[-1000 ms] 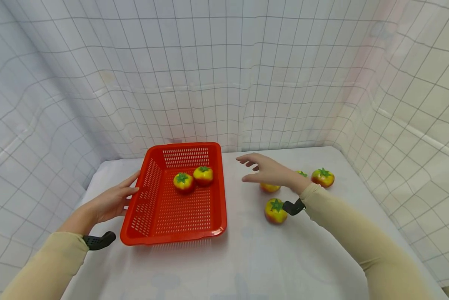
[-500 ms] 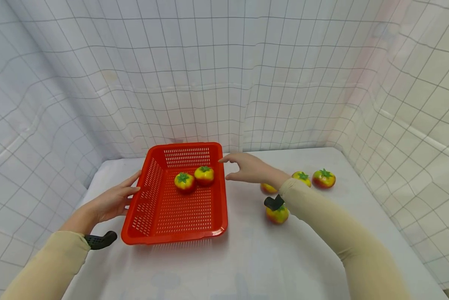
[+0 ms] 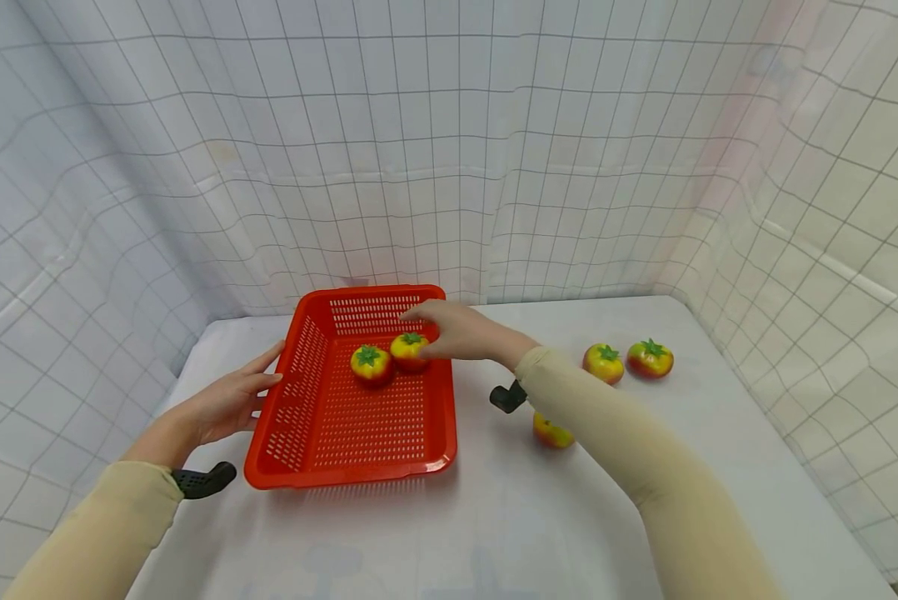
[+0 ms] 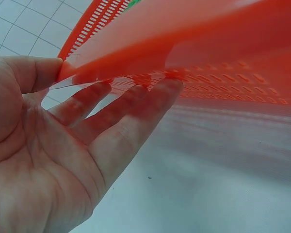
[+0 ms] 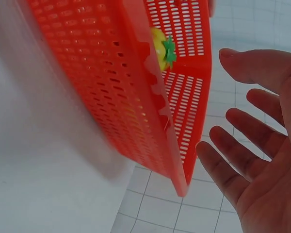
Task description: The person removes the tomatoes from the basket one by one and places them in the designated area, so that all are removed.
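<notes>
A red perforated plastic basket (image 3: pixel 366 433) stands left of centre, with two red-and-yellow tomatoes (image 3: pixel 371 367) with green star-shaped tops inside, side by side. My left hand (image 3: pixel 227 406) holds the basket's left side; in the left wrist view the thumb (image 4: pixel 43 73) meets the rim and the fingers (image 4: pixel 131 121) reach beneath it against the outer wall. Above the basket's right rim my right hand (image 3: pixel 460 329) extends over the inside, its fingers loosely curved and nothing in them. In the head view its thumb overlaps the right-hand tomato; the right wrist view shows the fingers (image 5: pixel 233 155) apart from the rim.
On the white table (image 3: pixel 486 508), right of the basket, lie a front tomato (image 3: pixel 552 432) partly covered by the right sleeve (image 3: pixel 606 417), a middle tomato (image 3: pixel 602 364) and a far-right tomato (image 3: pixel 650 358). White grid-patterned curtains (image 3: pixel 419 167) close off the back and both sides.
My right hand has moved left from above the loose tomatoes to over the basket's right rim, and its arm now hides one of them. The left hand and basket have stayed put.
</notes>
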A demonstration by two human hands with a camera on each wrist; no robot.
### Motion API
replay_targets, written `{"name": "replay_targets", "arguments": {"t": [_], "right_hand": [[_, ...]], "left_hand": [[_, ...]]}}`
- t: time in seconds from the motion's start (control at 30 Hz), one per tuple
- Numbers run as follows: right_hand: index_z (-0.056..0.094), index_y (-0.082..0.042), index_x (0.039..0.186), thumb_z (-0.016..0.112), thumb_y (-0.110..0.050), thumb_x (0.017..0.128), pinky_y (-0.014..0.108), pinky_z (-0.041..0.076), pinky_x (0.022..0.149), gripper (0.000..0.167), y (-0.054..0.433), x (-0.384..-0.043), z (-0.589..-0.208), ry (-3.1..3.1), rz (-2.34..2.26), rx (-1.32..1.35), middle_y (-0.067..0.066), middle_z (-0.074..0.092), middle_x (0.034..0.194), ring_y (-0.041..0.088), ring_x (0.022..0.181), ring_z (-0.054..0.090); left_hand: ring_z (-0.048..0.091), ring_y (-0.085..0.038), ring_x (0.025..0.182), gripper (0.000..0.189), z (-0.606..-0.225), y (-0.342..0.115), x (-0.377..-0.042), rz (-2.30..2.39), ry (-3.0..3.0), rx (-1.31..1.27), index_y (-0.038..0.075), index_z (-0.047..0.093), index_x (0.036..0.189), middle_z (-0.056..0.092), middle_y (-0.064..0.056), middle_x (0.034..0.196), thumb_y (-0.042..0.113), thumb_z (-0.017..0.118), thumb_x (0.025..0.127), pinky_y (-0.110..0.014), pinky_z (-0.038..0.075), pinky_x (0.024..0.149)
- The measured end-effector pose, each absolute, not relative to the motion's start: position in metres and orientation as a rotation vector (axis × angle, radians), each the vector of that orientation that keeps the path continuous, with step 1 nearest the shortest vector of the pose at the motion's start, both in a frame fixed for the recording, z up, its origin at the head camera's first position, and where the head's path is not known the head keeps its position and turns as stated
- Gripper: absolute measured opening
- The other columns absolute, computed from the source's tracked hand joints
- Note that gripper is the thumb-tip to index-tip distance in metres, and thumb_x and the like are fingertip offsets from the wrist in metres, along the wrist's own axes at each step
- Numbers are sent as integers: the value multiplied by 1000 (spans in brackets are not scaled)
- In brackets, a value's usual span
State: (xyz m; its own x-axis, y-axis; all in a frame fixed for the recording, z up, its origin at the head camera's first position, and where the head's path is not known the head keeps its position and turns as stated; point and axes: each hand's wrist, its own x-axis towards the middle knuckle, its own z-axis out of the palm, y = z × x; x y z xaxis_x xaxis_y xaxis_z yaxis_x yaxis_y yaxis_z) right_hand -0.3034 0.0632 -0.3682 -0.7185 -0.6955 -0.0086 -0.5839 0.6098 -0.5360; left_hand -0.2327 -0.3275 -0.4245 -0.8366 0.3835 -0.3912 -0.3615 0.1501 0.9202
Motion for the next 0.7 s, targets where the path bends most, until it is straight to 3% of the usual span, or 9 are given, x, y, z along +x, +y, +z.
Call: {"name": "replay_targets", "arguments": {"t": [0.7], "right_hand": [[46,-22,154,83,-26,87,40,38,114,76,16,-319,-379,2509,-695,-1028,-2,45,154,15,139,38]], "left_hand": [[62,-32,118,71,-424,-329,-234,1740,1867,37,37,-6,164,25,-23,161,30,42,112,-56,54,93]]}}
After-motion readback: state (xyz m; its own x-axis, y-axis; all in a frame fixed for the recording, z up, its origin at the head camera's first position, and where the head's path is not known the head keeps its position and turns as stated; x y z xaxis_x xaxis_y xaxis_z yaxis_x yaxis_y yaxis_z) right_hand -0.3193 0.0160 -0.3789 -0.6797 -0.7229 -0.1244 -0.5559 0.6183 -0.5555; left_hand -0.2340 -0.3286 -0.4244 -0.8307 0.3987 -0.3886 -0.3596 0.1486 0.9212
